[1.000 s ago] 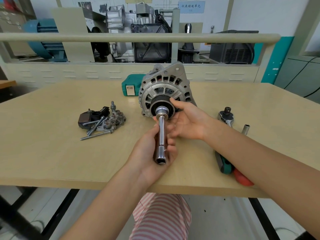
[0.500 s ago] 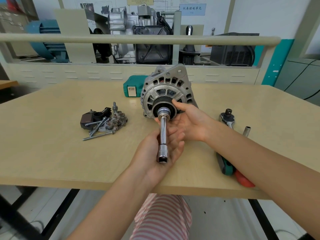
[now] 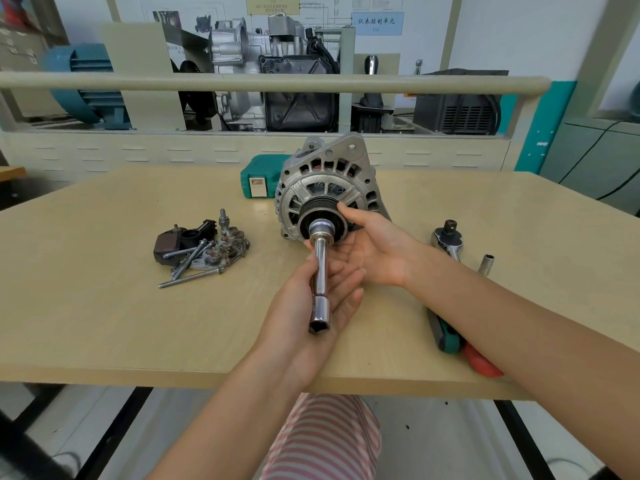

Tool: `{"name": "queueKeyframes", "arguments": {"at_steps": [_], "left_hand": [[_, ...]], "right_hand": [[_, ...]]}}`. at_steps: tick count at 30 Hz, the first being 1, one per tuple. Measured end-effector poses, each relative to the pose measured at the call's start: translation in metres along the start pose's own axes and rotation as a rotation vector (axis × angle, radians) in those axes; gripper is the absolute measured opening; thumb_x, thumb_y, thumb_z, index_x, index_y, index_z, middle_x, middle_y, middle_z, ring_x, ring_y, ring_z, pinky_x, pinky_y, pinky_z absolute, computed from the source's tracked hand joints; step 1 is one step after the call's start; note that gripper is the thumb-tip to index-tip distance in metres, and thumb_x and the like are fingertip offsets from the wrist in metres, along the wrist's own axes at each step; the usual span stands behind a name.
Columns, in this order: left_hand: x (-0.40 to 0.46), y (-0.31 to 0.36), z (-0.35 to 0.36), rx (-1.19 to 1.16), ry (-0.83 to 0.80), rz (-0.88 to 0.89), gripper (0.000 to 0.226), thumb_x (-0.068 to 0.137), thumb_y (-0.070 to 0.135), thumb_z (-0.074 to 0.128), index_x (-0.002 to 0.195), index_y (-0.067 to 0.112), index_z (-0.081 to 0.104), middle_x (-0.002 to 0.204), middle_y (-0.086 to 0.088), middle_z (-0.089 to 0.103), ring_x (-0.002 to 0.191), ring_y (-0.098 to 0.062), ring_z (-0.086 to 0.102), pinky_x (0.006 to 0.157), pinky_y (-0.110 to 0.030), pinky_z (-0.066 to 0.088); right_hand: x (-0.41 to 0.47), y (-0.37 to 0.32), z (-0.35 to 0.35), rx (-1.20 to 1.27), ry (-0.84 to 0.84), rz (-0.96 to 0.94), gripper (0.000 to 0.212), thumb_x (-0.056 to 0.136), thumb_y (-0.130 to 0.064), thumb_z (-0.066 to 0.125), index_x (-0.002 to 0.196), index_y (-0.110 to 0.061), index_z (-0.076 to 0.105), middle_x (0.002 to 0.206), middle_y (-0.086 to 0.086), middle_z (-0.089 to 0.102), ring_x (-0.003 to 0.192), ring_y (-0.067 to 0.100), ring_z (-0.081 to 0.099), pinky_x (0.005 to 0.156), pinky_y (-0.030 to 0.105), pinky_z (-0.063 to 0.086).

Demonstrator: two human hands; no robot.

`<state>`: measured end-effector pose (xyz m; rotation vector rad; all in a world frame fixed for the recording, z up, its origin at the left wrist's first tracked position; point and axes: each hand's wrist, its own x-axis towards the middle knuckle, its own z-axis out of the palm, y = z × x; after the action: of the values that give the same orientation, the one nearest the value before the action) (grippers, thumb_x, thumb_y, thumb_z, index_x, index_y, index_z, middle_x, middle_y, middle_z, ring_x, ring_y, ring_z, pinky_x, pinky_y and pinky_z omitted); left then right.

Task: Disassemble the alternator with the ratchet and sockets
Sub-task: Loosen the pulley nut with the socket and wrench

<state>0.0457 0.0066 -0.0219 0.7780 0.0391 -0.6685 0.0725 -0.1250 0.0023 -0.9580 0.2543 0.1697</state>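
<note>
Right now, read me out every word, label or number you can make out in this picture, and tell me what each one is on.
"仪表控制单元": blue sign on the back wall; the small line under it is too blurred to read.
Yellow diagram poster on the wall: text too small to read.
White label on the green tool case: nothing legible.
Alternator, extension bar, ratchet: no markings legible.
</note>
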Motion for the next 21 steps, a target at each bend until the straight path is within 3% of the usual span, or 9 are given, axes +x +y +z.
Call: {"name": "queueKeyframes", "arguments": {"at_steps": [4,8,12,15,18,21], "left_hand": [[0.002,0.003,0.0,0.044,0.002,-0.062,0.033,0.097,0.028,0.046,0.086,0.003,0.064,0.066,-0.006,0.064,0.051,-0.011,0.063,0.05,-0.025,0.056],[0.003,0.0,0.0,0.079,0.014,0.013,0.019,0.09,0.025,0.06,0.09,0.006,0.059,0.055,-0.001,0.048,0.045,-0.007,0.048,0.049,-0.023,0.053],[0.002,-0.004,-0.002,0.061,0.022,0.065,0.015,0.087,0.005,0.061,0.1,0.003,0.055,0.054,-0.002,0.057,0.049,-0.008,0.058,0.049,-0.022,0.053],[0.0,-0.003,-0.001,0.028,0.01,0.077,0.011,0.091,0.013,0.058,0.093,0.002,0.059,0.062,-0.005,0.065,0.059,-0.011,0.067,0.054,-0.025,0.057],[-0.001,0.001,0.0,-0.021,-0.004,-0.003,0.028,0.096,0.025,0.051,0.085,0.003,0.063,0.073,-0.009,0.072,0.067,-0.016,0.072,0.058,-0.032,0.059],[-0.002,0.006,0.001,-0.014,-0.021,-0.089,0.035,0.099,0.027,0.044,0.085,0.002,0.064,0.071,-0.01,0.071,0.056,-0.015,0.069,0.05,-0.028,0.057]], "right_hand": [[0.0,0.0,-0.001,-0.023,-0.017,0.007,0.048,0.093,-0.04,0.049,0.116,0.002,0.056,0.09,0.016,0.067,0.073,0.023,0.069,0.064,0.027,0.057],[0.003,0.001,0.0,-0.003,0.003,-0.005,0.049,0.092,-0.037,0.052,0.119,0.003,0.054,0.097,0.018,0.066,0.085,0.025,0.066,0.078,0.032,0.053],[0.004,0.001,-0.002,-0.009,0.001,-0.021,0.049,0.092,-0.037,0.052,0.118,0.004,0.054,0.095,0.018,0.067,0.084,0.025,0.067,0.073,0.033,0.055],[0.003,0.001,-0.002,-0.032,0.003,-0.003,0.047,0.092,-0.039,0.052,0.114,0.002,0.057,0.091,0.017,0.068,0.078,0.024,0.069,0.063,0.029,0.058],[0.003,0.0,-0.003,-0.039,-0.007,0.003,0.048,0.092,-0.04,0.051,0.114,0.001,0.057,0.091,0.017,0.068,0.083,0.025,0.067,0.075,0.032,0.055],[0.002,0.0,-0.003,-0.054,-0.025,0.024,0.048,0.093,-0.043,0.048,0.109,0.001,0.058,0.089,0.018,0.069,0.078,0.025,0.068,0.076,0.034,0.053]]}}
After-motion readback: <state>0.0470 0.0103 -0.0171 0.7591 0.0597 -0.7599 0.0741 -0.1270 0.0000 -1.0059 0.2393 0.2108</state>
